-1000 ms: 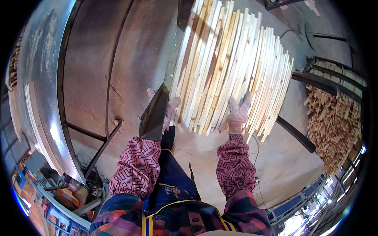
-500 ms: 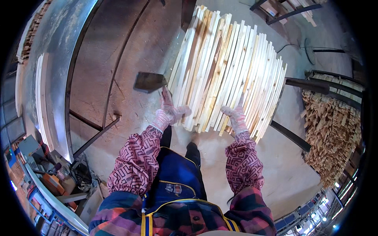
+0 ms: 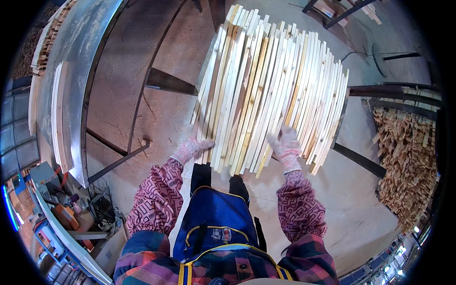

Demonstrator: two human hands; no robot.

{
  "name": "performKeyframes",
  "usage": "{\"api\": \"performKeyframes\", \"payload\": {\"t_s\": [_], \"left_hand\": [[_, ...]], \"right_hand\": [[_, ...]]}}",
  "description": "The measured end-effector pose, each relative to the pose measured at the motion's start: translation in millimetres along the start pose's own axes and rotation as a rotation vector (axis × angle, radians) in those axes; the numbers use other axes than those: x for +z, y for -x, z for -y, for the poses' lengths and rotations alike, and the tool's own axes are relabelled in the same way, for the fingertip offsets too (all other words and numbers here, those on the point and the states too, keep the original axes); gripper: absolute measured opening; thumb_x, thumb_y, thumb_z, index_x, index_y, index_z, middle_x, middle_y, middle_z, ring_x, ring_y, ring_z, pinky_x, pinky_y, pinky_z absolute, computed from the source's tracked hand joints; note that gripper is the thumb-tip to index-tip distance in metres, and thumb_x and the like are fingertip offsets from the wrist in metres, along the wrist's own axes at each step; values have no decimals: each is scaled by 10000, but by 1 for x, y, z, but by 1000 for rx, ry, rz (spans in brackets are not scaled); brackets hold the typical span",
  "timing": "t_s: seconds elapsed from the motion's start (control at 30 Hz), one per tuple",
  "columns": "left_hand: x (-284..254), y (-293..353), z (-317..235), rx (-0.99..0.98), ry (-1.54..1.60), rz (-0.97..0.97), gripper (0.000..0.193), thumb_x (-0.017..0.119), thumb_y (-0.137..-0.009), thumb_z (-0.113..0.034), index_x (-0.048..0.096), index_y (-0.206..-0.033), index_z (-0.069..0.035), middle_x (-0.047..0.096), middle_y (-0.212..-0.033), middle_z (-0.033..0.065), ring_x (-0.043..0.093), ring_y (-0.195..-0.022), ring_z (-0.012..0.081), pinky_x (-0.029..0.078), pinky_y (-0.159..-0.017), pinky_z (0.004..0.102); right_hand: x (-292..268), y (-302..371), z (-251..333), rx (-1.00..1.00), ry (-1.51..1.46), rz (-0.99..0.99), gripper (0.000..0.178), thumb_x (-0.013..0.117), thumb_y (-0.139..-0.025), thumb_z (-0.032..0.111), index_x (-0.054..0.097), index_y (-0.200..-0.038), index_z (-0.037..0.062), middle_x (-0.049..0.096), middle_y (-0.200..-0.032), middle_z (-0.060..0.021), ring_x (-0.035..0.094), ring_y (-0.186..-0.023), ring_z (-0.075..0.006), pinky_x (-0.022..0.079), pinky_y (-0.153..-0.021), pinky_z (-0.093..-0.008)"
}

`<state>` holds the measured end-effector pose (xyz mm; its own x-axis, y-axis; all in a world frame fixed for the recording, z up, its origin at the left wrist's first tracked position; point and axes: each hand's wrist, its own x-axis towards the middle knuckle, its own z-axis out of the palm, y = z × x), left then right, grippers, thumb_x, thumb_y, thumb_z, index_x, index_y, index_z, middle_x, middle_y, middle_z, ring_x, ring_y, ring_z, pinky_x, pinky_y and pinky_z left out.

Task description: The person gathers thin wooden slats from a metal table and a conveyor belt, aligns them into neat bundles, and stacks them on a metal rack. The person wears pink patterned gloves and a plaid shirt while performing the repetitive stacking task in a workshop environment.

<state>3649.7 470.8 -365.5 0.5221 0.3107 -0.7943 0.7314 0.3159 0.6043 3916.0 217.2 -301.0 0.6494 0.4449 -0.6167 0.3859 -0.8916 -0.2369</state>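
Since I'm standing right by this, here's what I've got: a wide layer of long, pale wooden strips [image 3: 266, 95] lies side by side across dark metal bars [image 3: 361, 160], in front of someone in a blue apron with yellow trim [image 3: 213, 213]. Left hand [image 3: 192, 146], in a pale pinkish knit glove, is at the near left corner of the layer, thumb spread away from the fingers and lying over the strip ends. Right hand [image 3: 286, 145], same kind of glove, is over the near ends farther right, thumb and fingers apart too; can't tell how hard either one's pressing. Off to the left, a few more pale strips [image 3: 59, 118] sit on a shiny grey metal table [image 3: 78, 80]. Over on the right there's a big pile of stacked tan wood pieces [image 3: 406, 161].
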Motion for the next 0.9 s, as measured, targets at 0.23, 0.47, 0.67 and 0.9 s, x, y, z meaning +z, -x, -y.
{"api": "performKeyframes", "payload": {"t_s": [0.23, 0.47, 0.67, 0.9], "left_hand": [[9, -25, -17, 156, 239, 68, 1172, 825, -730, -38, 22, -1580, -120, 464, -1420, 198, 564, -1167, 273, 523, -950, 350], [36, 66, -55, 26, 271, 63, 481, 803, -721, -94, 638, -1166, -16, 701, -1031, 98, 676, -907, 201, 555, -866, 324], [44, 125, -32, 15, -21, 16, 1129, 869, -680, -311, 217, -1559, -31, 606, -1309, 180, 584, -1163, 261, 474, -981, 345], [60, 114, 48, 103, 391, 111, 1227, 828, -704, -303, 20, -1602, -89, 421, -1511, 215, 398, -1398, 291, 284, -1155, 333]], "right_hand": [[58, -25, 8, -124, -513, -646, 991, 760, -834, 359, 176, -1578, 64, 355, -1548, -203, 429, -1378, -318, 429, -1088, -403], [0, 27, -13, -201, -1263, -53, 891, 664, -848, 204, 180, -1580, 50, 481, -1413, -168, 602, -1133, -257, 522, -955, -351], [19, 85, -1, 92, -1303, 78, 861, 568, -805, -38, 234, -1582, 121, 557, -1336, -145, 597, -1119, -250, 531, -918, -322], [72, 86, -34, -98, -907, 68, 894, 626, -768, -42, 265, -1571, 110, 521, -1371, -123, 583, -1129, -245, 516, -922, -306]]}}
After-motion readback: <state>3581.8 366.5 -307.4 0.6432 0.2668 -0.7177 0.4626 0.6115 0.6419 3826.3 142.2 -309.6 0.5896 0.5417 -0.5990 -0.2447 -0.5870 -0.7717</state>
